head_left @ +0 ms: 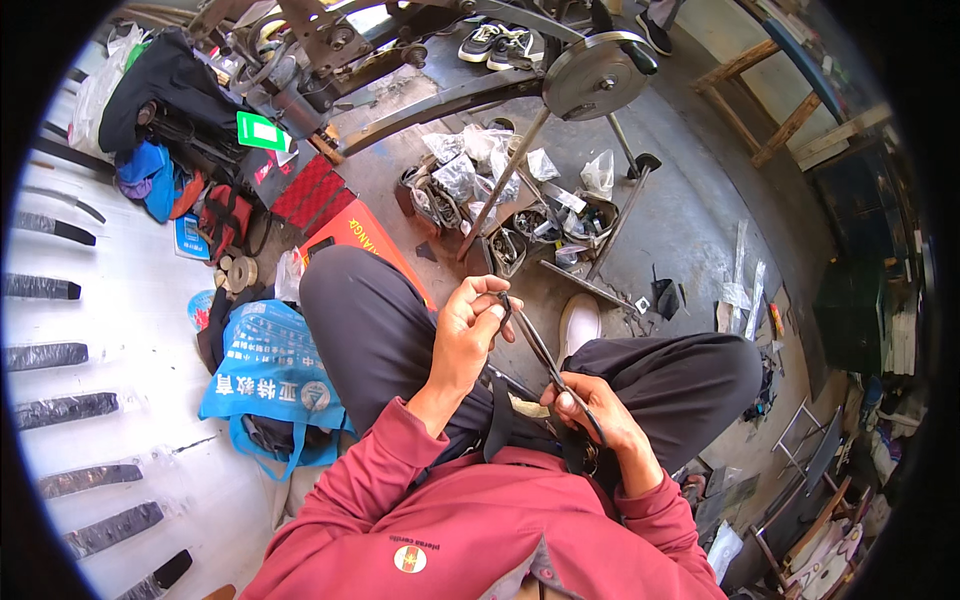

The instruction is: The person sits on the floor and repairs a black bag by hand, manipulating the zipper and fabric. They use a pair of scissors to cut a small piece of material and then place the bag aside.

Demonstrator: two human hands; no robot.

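Observation:
Between my knees I see a long, thin, dark strap [541,349], possibly a cord or a zip, running from one hand to the other. My left hand [474,319] pinches its upper end, where a small dark loop or fitting shows between thumb and fingers. Lower down, at the right, my right hand [589,409] is closed on the other end, and a short piece of the strap hangs past its fingers. A wider black strap [498,420] lies over my lap. Just what the long piece is made of cannot be told.
Ahead stands a metal machine frame with a round handwheel [598,76]. Under it are open containers of small parts and plastic bags [480,161]. At the left lie a blue tote bag [279,360] and an orange box [367,240]. A person's shoe [654,34] shows at the top.

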